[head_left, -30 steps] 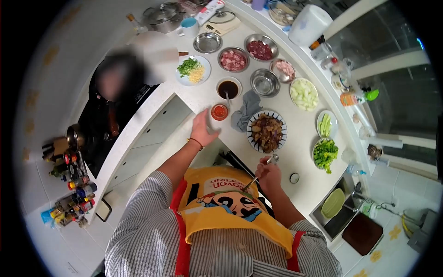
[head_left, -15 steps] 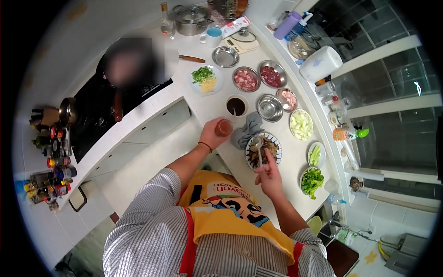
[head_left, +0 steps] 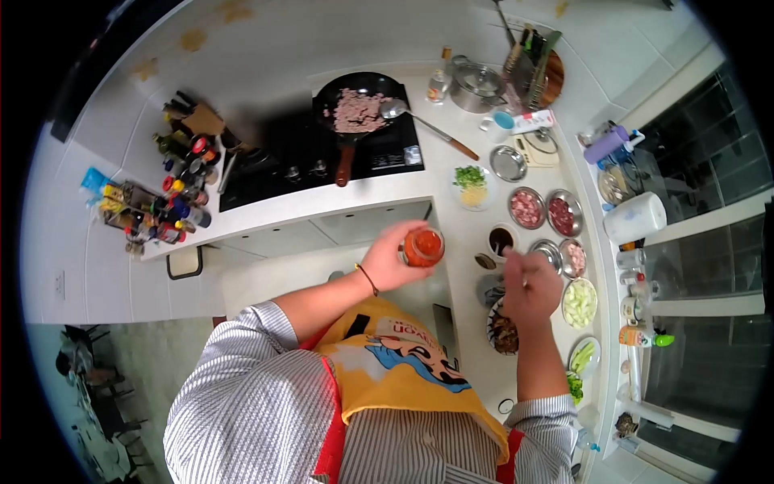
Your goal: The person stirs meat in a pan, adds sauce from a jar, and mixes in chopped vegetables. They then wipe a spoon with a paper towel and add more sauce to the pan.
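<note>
My left hand is wrapped round an open glass jar of red sauce, held out in front of the counter's edge. My right hand is closed on a spoon, whose handle shows only as a glint between the fingers. A small dark oval, perhaps the spoon's bowl, lies left of the fingertips. Beneath this hand is a patterned plate of brown chopped food, partly hidden. Beside it lies a grey cloth. Just beyond the fingers stands a cup of dark liquid.
On the stove, a frying pan holds pale minced meat; a long-handled ladle rests on its rim. Metal bowls of raw meat and plates of cut vegetables line the counter's right. Seasoning bottles crowd the left end.
The view has swung left, bringing the pan into sight. My left hand has tilted the jar so its red contents show. My right hand has lifted the spoon off the plate towards the cup.
</note>
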Tool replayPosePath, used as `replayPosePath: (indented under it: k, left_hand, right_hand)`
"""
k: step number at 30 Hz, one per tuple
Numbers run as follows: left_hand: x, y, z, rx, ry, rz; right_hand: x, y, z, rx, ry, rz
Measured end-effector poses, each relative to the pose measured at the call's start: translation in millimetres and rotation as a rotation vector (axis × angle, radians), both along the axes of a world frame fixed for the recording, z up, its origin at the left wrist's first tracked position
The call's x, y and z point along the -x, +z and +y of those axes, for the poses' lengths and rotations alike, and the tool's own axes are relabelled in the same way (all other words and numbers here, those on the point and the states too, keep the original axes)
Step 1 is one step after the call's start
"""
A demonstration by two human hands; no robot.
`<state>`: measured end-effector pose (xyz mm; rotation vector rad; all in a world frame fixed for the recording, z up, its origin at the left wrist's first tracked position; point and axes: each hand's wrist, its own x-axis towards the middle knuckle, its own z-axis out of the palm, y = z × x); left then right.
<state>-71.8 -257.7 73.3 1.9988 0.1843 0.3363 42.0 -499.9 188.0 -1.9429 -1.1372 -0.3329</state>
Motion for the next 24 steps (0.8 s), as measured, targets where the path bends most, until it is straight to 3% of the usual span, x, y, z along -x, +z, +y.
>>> replayPosePath:
  k: [2,3,5,10,13,17,22,24]
  left_hand:
    - [6.0,23.4,28.5,0.097,0.081,-0.042]
    - [8.4,32.3,44.9,0.036,0.119,-0.061]
    - [8.2,47.4,83.6,-0.024,0.147,-0.103]
    - [-1.5,71.2,182.6,-0.158,0.259,-0.169]
    - [-19.0,69.5,245.8,-0.231,0.281,-0.166]
    - [-56.3,60.9,325.7,-0.163,0.268,-0.144]
    - [-102.6,61.4,404.6,-0.253,0.288,-0.104]
    - [-117.2,67.0,423.1,-0.320,0.308,-0.166]
  right_hand:
    - [1.1,12.2,36.7,-0.222,-0.081,0.298]
    - [0.7,19.3,63.2,-0.229,-0.064,0.284]
    - [-1.0,33.5,120.1,-0.628,0.169,0.636]
    - [-24.1,28.2,246.2,-0.511,0.331,0.471]
    - [-44.6,22.3,321.4,-0.303,0.280,0.097]
    - [-67.7,28.9,411.3,-0.203,0.320,-0.076]
    - [-104.1,12.2,494.3,-0.144,0.132,0.016]
    - [-125.9,-6.9,517.3,-0.299,0.056,0.476]
